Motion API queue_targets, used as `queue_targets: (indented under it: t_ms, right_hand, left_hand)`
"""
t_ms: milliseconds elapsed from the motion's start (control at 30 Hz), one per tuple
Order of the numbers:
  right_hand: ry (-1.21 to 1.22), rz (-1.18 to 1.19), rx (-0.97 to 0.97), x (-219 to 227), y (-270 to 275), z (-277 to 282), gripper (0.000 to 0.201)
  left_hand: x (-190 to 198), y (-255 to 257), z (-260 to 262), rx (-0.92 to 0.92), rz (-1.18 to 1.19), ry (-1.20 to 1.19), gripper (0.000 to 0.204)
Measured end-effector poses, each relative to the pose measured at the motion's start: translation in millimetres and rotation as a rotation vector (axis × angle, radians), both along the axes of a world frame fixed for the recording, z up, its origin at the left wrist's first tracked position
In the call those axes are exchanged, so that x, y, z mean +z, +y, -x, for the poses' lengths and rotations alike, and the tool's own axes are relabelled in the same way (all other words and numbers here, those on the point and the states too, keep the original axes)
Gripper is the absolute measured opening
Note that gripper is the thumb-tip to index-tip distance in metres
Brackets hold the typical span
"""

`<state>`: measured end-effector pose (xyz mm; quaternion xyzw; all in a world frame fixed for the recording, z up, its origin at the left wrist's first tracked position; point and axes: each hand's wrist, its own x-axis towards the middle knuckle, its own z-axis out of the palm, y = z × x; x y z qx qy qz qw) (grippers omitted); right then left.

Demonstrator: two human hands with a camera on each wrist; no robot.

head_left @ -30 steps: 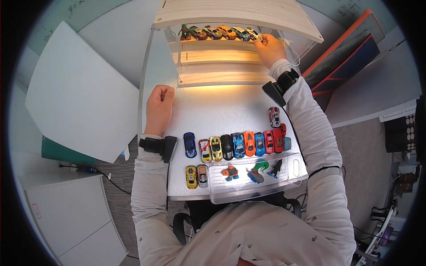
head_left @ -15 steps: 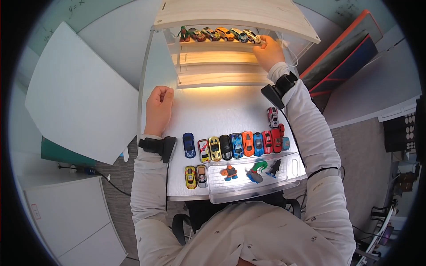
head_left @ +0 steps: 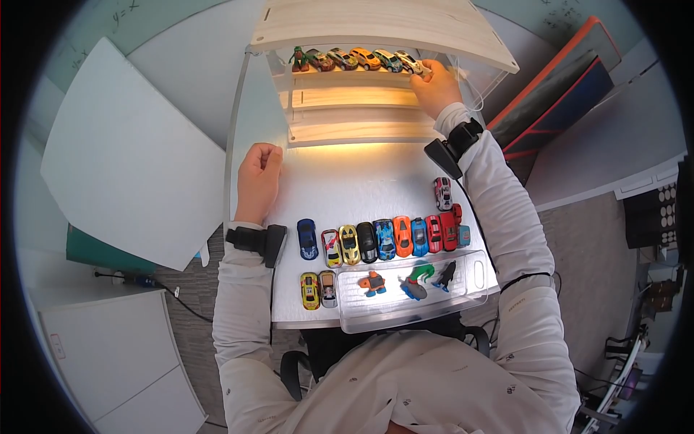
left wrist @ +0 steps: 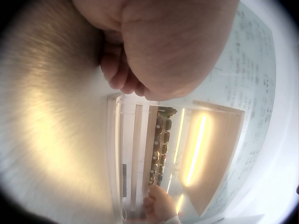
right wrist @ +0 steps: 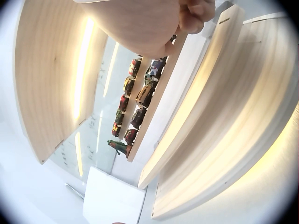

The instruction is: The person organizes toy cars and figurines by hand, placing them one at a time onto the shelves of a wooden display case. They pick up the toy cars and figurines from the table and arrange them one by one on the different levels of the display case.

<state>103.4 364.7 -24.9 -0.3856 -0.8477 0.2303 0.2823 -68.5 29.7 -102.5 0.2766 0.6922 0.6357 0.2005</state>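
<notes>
In the head view my right hand (head_left: 438, 90) is at the right end of the top shelf, its thumb and fingers pinching the end of a cream toy car (head_left: 407, 62). That car stands last in a row with a yellow-orange toy car (head_left: 365, 58), several others and a green-and-red figure (head_left: 299, 59) at the left end. In the right wrist view the hand hides the cream car. My left hand (head_left: 259, 181) rests near the table's left side, fingers loosely curled and holding nothing.
The lit wooden shelf (head_left: 361, 129) has a raised wooden top (head_left: 383, 22). Several toy cars line the table's front, including a dark blue car (head_left: 307, 239). A clear plastic tray (head_left: 405, 320) holds several small toys, including an orange one (head_left: 374, 283). Another car (head_left: 442, 194) sits near my right forearm.
My right hand has shifted slightly left and down in the view, staying at the cream car's end. The left hand keeps its place. The whole scene has shifted a little.
</notes>
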Motion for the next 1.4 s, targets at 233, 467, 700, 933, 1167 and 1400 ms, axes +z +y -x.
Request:
queue_targets:
  t_ms: [233, 467, 700, 933, 1167, 1400]
  right_hand:
    - [-0.009, 0.015, -0.009, -2, 3, 3, 0.049]
    - [-0.002, -0.004, 0.013, -11, 11, 2, 0.044]
    - [0.000, -0.016, 0.009, -13, 13, 2, 0.046]
    - [0.009, -0.016, 0.027, -7, -2, -14, 0.053]
    - [0.072, 0.293, 0.186, 34, -64, -94, 0.040]
    - [-0.145, 0.269, 0.255, 27, -87, -180, 0.024]
  left_hand:
    - [-3, 1, 1, 0.007, -0.002, 0.012, 0.014]
    - [-1, 0, 0, -0.002, 0.002, 0.003, 0.015]
    - [0, 0, 0, -0.005, 0.004, -0.011, 0.014]
    - [0, 1, 0, -0.002, 0.002, 0.002, 0.014]
    - [2, 0, -3, 0.008, 0.007, 0.008, 0.015]
    - [0, -2, 1, 0.009, 0.028, 0.040, 0.017]
